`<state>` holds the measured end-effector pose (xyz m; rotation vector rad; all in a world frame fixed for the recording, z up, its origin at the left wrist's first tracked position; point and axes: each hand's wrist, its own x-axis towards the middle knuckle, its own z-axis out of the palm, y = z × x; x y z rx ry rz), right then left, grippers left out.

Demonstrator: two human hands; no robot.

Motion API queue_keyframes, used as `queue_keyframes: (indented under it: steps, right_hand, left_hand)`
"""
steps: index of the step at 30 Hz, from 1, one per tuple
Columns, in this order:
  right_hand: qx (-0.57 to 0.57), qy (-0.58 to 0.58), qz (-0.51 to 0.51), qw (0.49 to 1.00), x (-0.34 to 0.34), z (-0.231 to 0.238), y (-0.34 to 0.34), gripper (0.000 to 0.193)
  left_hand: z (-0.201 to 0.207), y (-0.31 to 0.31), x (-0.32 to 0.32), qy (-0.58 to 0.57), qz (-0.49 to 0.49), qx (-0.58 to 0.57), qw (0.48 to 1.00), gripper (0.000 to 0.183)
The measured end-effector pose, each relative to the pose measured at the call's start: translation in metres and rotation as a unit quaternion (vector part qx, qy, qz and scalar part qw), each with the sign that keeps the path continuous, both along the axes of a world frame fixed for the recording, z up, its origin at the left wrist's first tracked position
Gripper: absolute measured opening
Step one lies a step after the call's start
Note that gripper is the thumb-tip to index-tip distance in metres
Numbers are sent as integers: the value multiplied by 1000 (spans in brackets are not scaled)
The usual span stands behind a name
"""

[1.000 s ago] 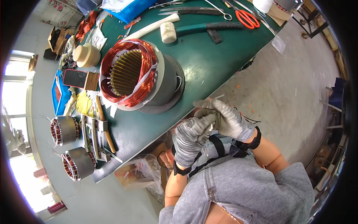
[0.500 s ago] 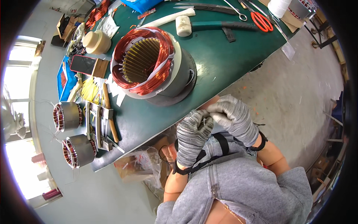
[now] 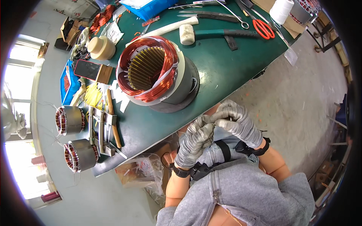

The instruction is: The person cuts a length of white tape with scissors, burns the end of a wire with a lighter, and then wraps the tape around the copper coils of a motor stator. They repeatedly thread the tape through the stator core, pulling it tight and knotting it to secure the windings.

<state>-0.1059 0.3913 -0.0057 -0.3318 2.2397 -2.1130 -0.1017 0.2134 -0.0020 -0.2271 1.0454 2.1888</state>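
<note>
Our left hand [image 3: 193, 143], right hand [image 3: 239, 122] together at fingertips, nearer us than copper-wound stator [image 3: 181, 86]; cannot tell whether anything held. We'd best pinch lightly, work slowly.

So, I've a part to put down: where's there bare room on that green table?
Widest nearly bare patch of the table: right of the big copper-wound stator, between mallet and near edge. Smaller: between that stator, the wooden stick and near edge. Crowded: far side around the scissors, left around phone and yellow strips.
</note>
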Motion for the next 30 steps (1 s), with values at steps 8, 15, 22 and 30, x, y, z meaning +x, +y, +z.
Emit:
queue_keyframes:
  steps: [8,15,22,30]
  right_hand:
    - [201,111,-48,972,2,6,1,12]
    - [178,129,13,976,-4,19,5,17]
    - [234,205,-4,950,-139,72,34,23]
    - [552,241,81,794,-354,56,-41,30]
  left_hand:
    - [-11,5,6,148,35,-217,964,7]
    - [10,-3,17,351,83,-421,832,12]
    - [-22,-82,-13,296,407,-529,684,9]
    - [-61,-81,-26,346,365,-653,566,13]
